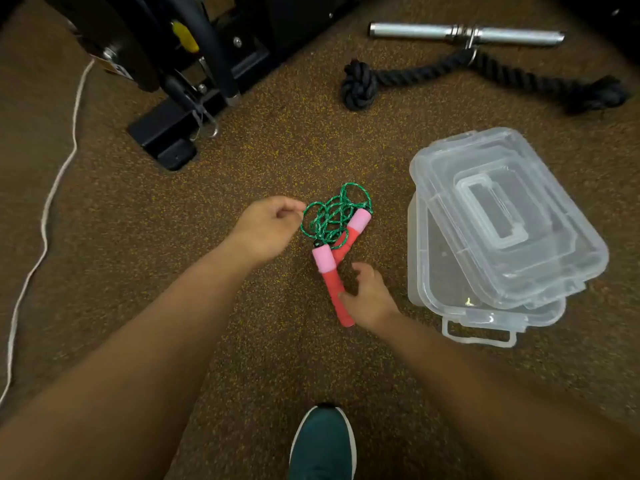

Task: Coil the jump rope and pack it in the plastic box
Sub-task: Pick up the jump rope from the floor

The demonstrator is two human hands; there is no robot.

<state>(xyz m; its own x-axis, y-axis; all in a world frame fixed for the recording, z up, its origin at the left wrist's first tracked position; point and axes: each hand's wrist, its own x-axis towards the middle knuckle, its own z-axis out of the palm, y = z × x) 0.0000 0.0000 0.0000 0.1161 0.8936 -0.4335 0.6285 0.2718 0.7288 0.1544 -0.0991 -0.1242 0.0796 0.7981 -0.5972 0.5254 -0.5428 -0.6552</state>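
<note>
one jump rope (334, 216), two handles (332, 285), one plastic box (426, 271), one lid (512, 216), two hands (266, 226)

Brown speckled gym floor (277, 140) all around. Top left, the black base of an exercise machine (166, 140), with a yellow tag (185, 38) on its frame. A white cord (45, 216) trails down the left edge. Top right, a chrome straight bar (415, 30) lies flat, just above a black tricep rope (408, 76) with knotted ends. Bottom centre, the toe of a dark green sneaker (322, 445) with a white sole.
</note>
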